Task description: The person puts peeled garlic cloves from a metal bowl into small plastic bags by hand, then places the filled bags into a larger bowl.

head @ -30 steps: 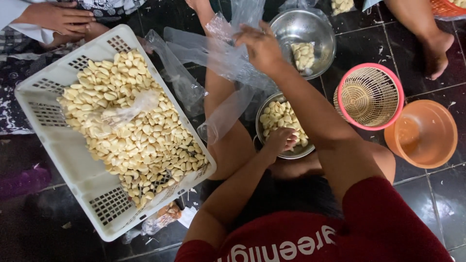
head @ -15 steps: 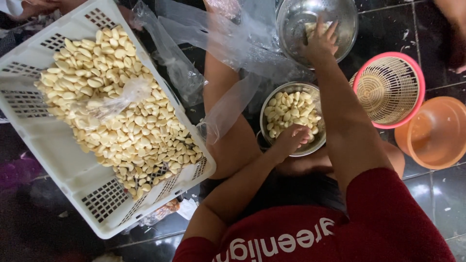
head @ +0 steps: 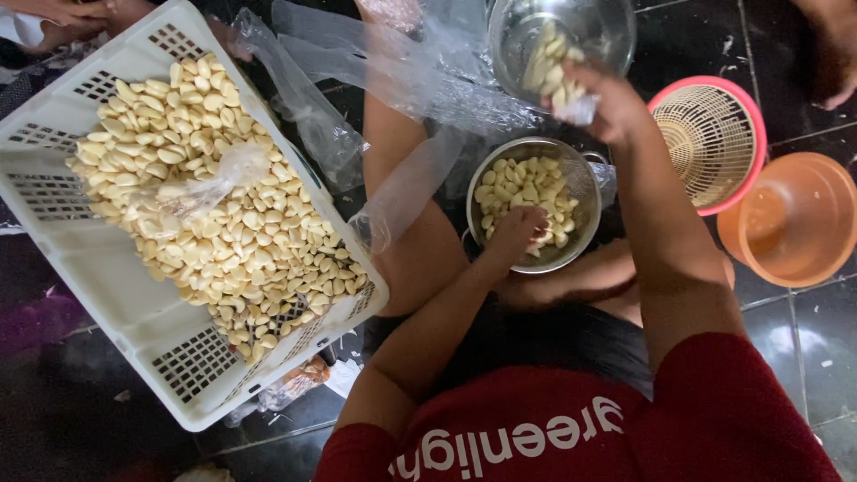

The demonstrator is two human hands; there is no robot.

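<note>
The left hand dips into the near steel bowl, its fingers curled down among the peeled garlic cloves that fill it; whether they pinch any one clove I cannot tell, since the knuckles hide the tips. The right hand is raised over the far steel bowl, fingers closed around the gathered neck of a small clear plastic bag that holds a clutch of cloves and hangs at that bowl's mouth. The two bowls sit close together on the dark tiled floor, the near one against the person's folded legs.

To the left of the bowls lie several loose clear plastic bags, crumpled and overlapping, draped across the person's knee. Further left stands a white perforated plastic crate, tilted, heaped with more peeled cloves and with one thin plastic bag lying on the heap. To the right of the bowls a pink-rimmed woven basket sits beside an orange plastic bowl, the two touching. The person wears a red shirt. Another person's hands show at the top left edge, beyond the crate.
</note>
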